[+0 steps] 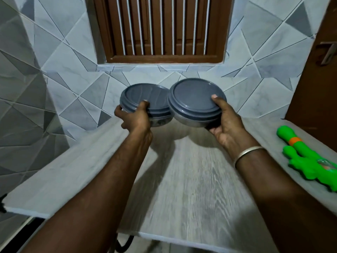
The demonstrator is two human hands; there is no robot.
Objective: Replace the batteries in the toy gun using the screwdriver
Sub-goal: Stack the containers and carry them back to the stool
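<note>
A home room: patterned grey wall tiles, barred wooden window, wood-grain table.

2 lidded bowls side by side above the table, toy gun at right.

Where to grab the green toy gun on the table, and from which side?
Probably the narrow barrel just behind the orange band, from above, fingers closing across it. The toy gun lies flat on the table, flared end toward the wall; its rear is cut off by the frame. The right hand is nearer but holds a lidded bowl.
</note>
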